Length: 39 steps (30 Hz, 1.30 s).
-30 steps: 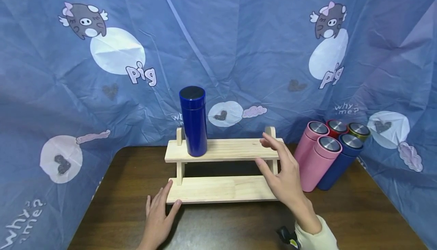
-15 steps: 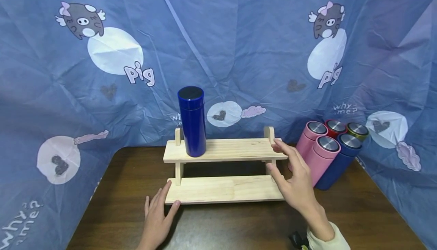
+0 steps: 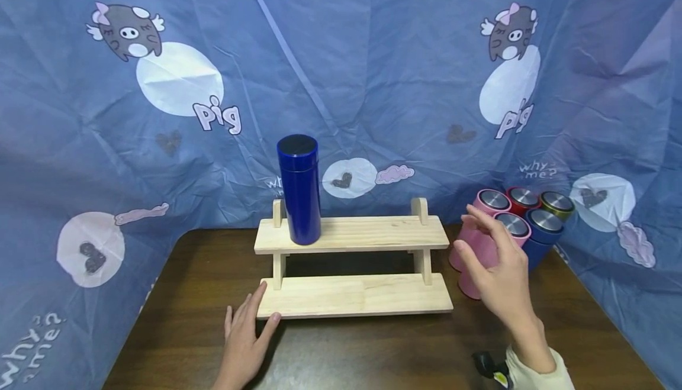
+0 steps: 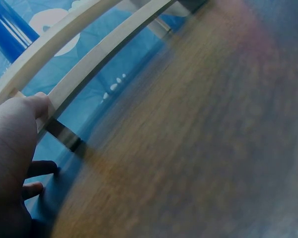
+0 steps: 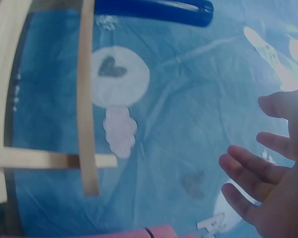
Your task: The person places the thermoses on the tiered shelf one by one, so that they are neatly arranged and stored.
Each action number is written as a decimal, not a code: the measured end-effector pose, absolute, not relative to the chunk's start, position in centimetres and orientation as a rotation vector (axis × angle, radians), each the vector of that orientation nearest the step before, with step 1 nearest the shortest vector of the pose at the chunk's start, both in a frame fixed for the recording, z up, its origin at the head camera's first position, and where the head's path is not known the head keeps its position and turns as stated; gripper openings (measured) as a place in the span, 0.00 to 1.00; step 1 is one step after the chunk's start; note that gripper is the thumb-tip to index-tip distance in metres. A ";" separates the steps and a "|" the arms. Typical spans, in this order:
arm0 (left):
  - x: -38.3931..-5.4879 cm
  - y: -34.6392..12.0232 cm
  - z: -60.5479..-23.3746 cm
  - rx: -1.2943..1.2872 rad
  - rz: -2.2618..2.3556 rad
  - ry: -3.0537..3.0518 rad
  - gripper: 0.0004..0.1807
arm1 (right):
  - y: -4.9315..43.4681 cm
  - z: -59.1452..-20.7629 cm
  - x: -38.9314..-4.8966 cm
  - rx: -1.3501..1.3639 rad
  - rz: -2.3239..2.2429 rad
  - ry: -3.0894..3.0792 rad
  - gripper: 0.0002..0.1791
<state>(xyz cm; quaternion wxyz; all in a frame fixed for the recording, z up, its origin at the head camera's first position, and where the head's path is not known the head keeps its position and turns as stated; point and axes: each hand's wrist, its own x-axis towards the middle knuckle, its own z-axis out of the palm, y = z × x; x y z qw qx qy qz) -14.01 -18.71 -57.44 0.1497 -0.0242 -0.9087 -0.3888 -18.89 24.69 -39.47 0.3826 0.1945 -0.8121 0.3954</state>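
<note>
In the head view, a glossy blue bottle [image 3: 301, 195] with a black top stands upright at the left of a two-tier wooden rack's upper shelf [image 3: 373, 233]. My left hand [image 3: 246, 339] rests at the left end of the lower shelf [image 3: 357, 295], thumb at its front edge; the left wrist view shows this thumb [image 4: 38, 103] against the wood. Holding nothing, my right hand [image 3: 503, 277] hovers before a front pink bottle [image 3: 512, 224], partly hiding it. Its fingers are spread and slightly bent. Whether it touches the bottle cannot be told.
Behind stand a second pink bottle [image 3: 493, 199], a red bottle [image 3: 524, 197] and a yellow-green bottle [image 3: 557, 202]. A dark blue bottle [image 3: 546, 224] is at the right. A blue printed cloth [image 3: 341, 52] surrounds the brown wooden table [image 3: 373, 354].
My right hand has moved rightward from the rack's right end to in front of the pink bottles. My left hand stays at the lower shelf, and the blue bottle has not moved.
</note>
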 end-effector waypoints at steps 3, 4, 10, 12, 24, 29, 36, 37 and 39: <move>-14.0 -18.7 -57.4 -0.065 -1.118 -2.622 0.37 | 25.5 -39.0 -18.8 0.468 1.008 -2.064 0.41; -14.0 -18.7 -57.4 -0.061 -1.117 -2.629 0.37 | 25.8 -38.9 -18.7 0.458 1.011 -2.063 0.41; -14.1 -18.6 -57.3 -0.050 -1.119 -2.651 0.38 | 27.4 -38.6 -18.6 0.382 1.000 -2.049 0.41; -14.1 -18.6 -57.3 -0.055 -1.120 -2.643 0.38 | 28.0 -38.5 -18.7 0.356 0.997 -2.030 0.40; -14.0 -18.7 -57.4 -0.068 -1.121 -2.622 0.37 | 31.1 -38.2 -18.9 0.194 1.014 -2.010 0.39; -14.0 -18.7 -57.4 -0.060 -1.138 -2.614 0.37 | 32.4 -38.0 -18.9 0.137 1.002 -2.022 0.38; -14.1 -18.7 -57.5 -0.069 -1.128 -2.609 0.37 | 34.2 -38.2 -19.0 0.050 0.982 -1.998 0.37; -14.1 -18.7 -57.5 -0.069 -1.128 -2.611 0.37 | 34.3 -38.3 -19.0 0.036 0.978 -1.999 0.36; -14.1 -18.8 -57.5 -0.072 -1.127 -2.610 0.37 | 34.6 -38.3 -19.0 0.013 0.968 -2.006 0.35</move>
